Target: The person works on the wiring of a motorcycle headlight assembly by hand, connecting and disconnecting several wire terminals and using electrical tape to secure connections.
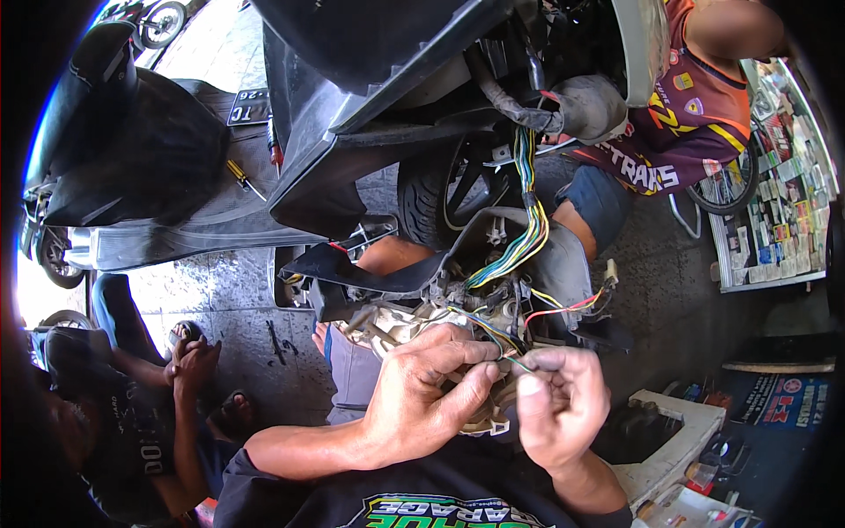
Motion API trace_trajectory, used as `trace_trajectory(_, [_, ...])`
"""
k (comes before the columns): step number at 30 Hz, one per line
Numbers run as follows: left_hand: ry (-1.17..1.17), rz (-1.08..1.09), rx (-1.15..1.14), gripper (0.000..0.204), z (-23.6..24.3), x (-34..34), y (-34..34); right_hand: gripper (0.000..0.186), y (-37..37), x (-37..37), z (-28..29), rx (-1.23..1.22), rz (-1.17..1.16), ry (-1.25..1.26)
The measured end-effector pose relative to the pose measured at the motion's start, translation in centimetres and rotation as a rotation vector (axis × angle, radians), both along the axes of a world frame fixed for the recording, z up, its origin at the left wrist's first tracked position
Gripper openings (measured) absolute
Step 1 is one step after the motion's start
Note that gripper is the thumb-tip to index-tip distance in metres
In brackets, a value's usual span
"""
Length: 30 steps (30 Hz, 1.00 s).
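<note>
My left hand (431, 387) is closed, with thumb and forefinger pinching thin wires at their ends. Close beside it, my right hand (563, 405) is closed too, its fingertips on a thin green wire (521, 363) that runs between the two hands. Beyond my hands, a thick bundle of coloured wires (526, 242) hangs from the scooter's front down into an opened, pale-backed housing (378, 327). To the right, red and yellow wires lead to a whitish connector plug (611, 271). Part of the housing is hidden behind my hands.
The scooter's dark body panel (352, 150) and front tyre (422, 198) stand ahead. A screwdriver (239, 176) lies on another scooter's seat at left. One person sits at lower left; another crouches at upper right. A goods-filled display case (779, 286) and a white frame (687, 449) are at right.
</note>
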<state>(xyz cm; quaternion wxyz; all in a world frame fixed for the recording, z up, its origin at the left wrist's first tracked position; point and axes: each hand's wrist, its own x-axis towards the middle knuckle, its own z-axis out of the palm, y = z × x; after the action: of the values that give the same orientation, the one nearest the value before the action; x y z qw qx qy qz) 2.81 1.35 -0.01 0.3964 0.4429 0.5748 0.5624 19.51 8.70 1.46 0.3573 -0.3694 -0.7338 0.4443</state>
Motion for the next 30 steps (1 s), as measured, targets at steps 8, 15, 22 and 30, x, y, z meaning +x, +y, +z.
trace_trajectory(8, [-0.022, -0.018, -0.052, 0.020, 0.9, -0.3, 0.2, 0.038, 2.8, 0.3, 0.6, 0.776, 0.289, -0.268])
trace_trajectory(15, [-0.031, -0.009, -0.075, 0.023, 1.1, -0.2, 0.2, 0.034, 4.2, 0.9, 0.8, 0.929, 0.370, -0.310])
trace_trajectory(22, [0.102, 0.049, 0.026, 0.023, 0.7, 0.4, 0.0, 0.016, 2.8, 0.0, 1.1, 0.631, 0.267, -0.370])
trace_trajectory(30, [0.248, 0.034, 0.093, 0.026, 0.1, -0.2, -0.1, 0.018, 4.5, -0.1, 2.8, -0.830, 0.267, -0.140])
